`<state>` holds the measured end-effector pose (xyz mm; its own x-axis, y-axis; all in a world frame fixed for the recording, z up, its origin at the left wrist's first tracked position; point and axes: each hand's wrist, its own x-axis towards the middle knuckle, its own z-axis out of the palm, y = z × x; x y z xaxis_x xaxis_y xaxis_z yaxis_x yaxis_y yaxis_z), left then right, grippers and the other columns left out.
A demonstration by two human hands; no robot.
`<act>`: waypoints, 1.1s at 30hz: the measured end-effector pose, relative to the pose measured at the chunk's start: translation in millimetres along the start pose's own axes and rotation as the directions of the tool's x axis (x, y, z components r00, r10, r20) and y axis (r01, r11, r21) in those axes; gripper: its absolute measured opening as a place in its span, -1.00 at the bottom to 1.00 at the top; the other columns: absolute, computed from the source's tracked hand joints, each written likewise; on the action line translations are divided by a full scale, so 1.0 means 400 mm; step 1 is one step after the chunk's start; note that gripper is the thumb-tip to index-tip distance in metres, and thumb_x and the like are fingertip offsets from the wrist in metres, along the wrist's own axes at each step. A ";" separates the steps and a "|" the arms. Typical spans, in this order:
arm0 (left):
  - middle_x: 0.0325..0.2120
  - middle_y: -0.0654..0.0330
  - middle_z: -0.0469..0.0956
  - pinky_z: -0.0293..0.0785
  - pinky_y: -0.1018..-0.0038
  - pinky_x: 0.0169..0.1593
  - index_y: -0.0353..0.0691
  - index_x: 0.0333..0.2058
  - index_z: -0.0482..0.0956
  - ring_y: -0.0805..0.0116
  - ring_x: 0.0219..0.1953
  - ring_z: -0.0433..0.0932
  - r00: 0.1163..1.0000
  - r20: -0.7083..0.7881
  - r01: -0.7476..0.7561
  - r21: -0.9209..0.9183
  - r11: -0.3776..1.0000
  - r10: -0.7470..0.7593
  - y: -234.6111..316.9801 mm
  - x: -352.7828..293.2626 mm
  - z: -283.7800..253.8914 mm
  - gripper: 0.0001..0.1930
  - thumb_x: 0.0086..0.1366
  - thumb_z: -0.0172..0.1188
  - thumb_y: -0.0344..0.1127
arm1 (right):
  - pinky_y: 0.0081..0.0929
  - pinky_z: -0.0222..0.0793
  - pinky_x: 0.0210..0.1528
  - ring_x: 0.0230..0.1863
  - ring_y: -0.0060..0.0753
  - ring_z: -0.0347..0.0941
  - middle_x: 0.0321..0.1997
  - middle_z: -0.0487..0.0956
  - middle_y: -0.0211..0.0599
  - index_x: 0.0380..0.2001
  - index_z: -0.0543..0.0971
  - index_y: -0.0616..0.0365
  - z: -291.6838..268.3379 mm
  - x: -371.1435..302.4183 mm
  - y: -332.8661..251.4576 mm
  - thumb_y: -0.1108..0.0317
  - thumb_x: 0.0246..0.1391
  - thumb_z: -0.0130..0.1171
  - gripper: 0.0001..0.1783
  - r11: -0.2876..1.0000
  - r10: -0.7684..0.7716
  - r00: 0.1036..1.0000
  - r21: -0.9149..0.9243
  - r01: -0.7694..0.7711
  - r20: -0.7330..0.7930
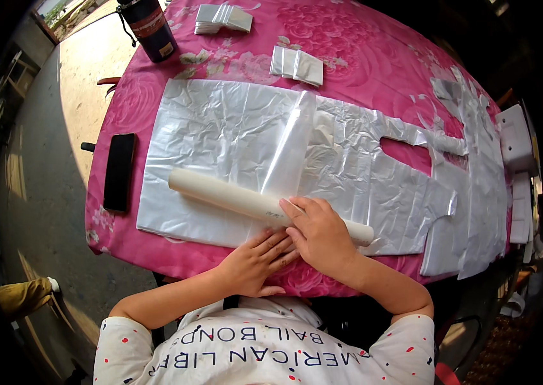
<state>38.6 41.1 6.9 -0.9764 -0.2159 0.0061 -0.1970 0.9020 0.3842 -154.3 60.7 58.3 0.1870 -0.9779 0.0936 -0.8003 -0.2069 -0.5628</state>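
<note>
A pile of thin white plastic vest-style bags [207,128] lies flat across the table, its cut-out handles toward the right. On top rests a long off-white tube [226,197], slanting from upper left to lower right. My right hand [323,234] grips the tube right of its middle, thumb and fingers over the top. My left hand [258,260] lies palm down with fingers stretched along the near edge of the bags, just below the tube, its fingertips close to my right hand. A raised fold of plastic [292,144] runs from the tube toward the far edge.
A pink floral tablecloth [252,61] covers the table. A black phone [120,173] lies at the left, and a dark bottle [149,32] stands at the far left. Two small folded plastic bundles [223,19] [297,65] sit beyond the bags. More loose bags [477,192] spread at the right.
</note>
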 end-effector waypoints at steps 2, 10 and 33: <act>0.26 0.00 0.02 -0.16 0.20 0.32 -0.20 0.22 0.12 0.13 0.31 -0.02 1.000 -0.003 0.014 -0.002 1.000 -0.014 0.005 0.001 0.006 -0.19 0.16 -0.16 0.29 | -0.28 0.33 -0.05 -0.05 -0.13 0.33 -0.04 0.44 -0.18 0.05 0.41 0.13 0.028 -0.027 0.007 0.40 -0.07 0.15 -0.47 0.980 -0.048 0.998 -0.196 0.038 -0.047; 0.29 0.03 -0.03 -0.21 0.19 0.32 -0.29 0.24 0.02 0.16 0.34 -0.10 0.992 -0.110 -0.087 -0.167 0.982 0.069 -0.012 -0.017 -0.014 -0.15 0.18 -0.13 0.26 | -0.31 0.28 0.01 -0.02 -0.12 0.30 -0.04 0.44 -0.22 0.06 0.40 0.13 -0.128 -0.054 0.290 0.50 -0.08 0.13 -0.47 0.863 0.188 0.880 -0.353 -0.360 -0.437; 0.27 0.03 0.01 -0.07 0.22 0.29 -0.22 0.21 0.12 0.15 0.30 0.00 0.992 0.011 -0.123 -0.022 0.992 0.123 0.045 -0.036 0.033 -0.30 0.17 0.03 0.01 | -0.31 0.24 0.07 -0.03 -0.21 0.31 -0.06 0.45 -0.36 -0.01 0.48 0.05 -0.035 0.222 0.229 0.55 -0.15 0.15 -0.49 0.942 -0.255 0.917 -0.295 0.163 -0.306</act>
<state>48.2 65.4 1.4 -0.9941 -0.0990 0.0434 -0.0735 0.9134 0.4003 -218.9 -45.5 26.5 0.2008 -0.8536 0.4806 -0.8909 -0.3632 -0.2728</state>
